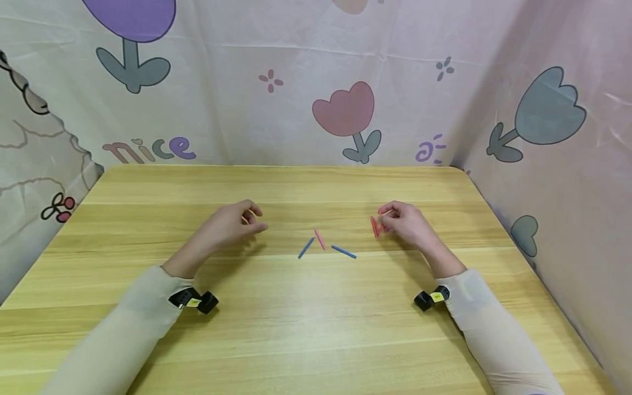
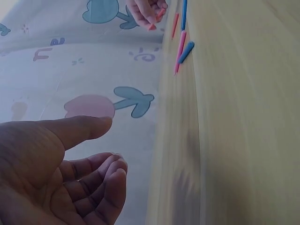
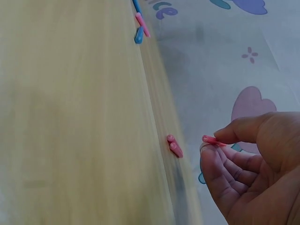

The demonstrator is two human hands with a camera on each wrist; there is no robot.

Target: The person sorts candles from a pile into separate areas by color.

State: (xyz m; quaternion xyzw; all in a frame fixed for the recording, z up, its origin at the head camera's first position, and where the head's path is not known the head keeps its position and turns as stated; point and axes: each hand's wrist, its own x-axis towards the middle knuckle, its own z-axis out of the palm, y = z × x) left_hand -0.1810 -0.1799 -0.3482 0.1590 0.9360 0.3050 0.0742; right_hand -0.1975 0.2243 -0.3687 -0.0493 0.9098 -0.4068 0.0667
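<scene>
My right hand pinches a red crayon between thumb and fingertips, above the table's right half. Just left of that hand lie two red crayons side by side on the wood. Near the middle of the table are a pink crayon, a blue crayon to its left and another blue crayon to its right. Over on the left, my left hand hovers above the table with nothing in it, fingers loosely bent and thumb apart from them.
The wooden table reaches back to a flower-printed cloth, which also hangs along both sides. A small black camera is strapped to the left wrist and another camera to the right wrist.
</scene>
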